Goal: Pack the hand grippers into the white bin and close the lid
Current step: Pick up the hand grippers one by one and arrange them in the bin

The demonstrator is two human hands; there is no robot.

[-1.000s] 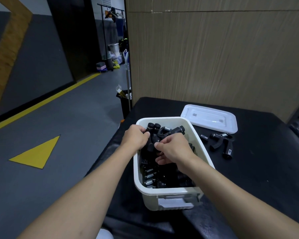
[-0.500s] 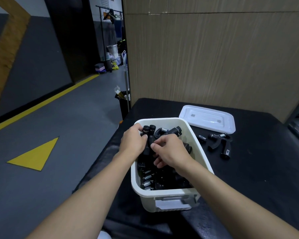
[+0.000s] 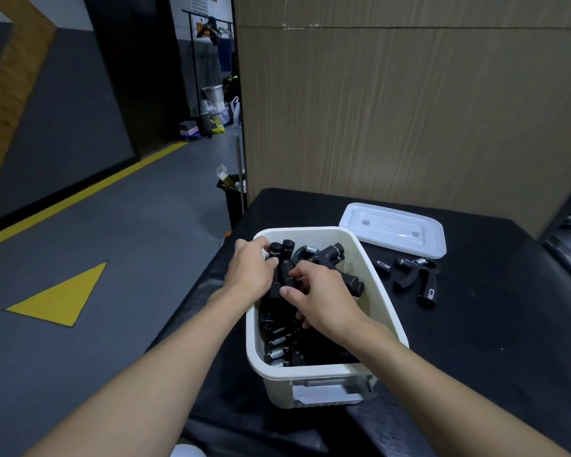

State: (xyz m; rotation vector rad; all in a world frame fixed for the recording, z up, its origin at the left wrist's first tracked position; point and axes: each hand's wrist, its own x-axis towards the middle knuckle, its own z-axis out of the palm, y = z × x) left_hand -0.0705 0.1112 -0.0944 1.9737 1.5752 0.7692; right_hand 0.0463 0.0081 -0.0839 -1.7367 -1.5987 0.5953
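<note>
A white bin (image 3: 381, 291) stands on the black table, holding several black hand grippers with steel springs (image 3: 279, 346). Both my hands are inside its far half. My left hand (image 3: 249, 270) curls around the black handles of a hand gripper (image 3: 282, 255) at the bin's far left. My right hand (image 3: 320, 296) presses on the pile beside it, fingers bent over black handles. One more hand gripper (image 3: 419, 278) lies on the table to the right of the bin. The white lid (image 3: 394, 229) lies flat behind it.
The black table (image 3: 491, 324) ends just left of the bin, with grey floor (image 3: 112, 258) below. A wood-panel wall (image 3: 409, 110) runs behind the table. A small dark piece (image 3: 383, 265) lies between the bin and the loose hand gripper.
Both hands have stayed in the bin and shifted slightly among the hand grippers. The view has drifted a little; the bin, lid and loose hand gripper have not moved.
</note>
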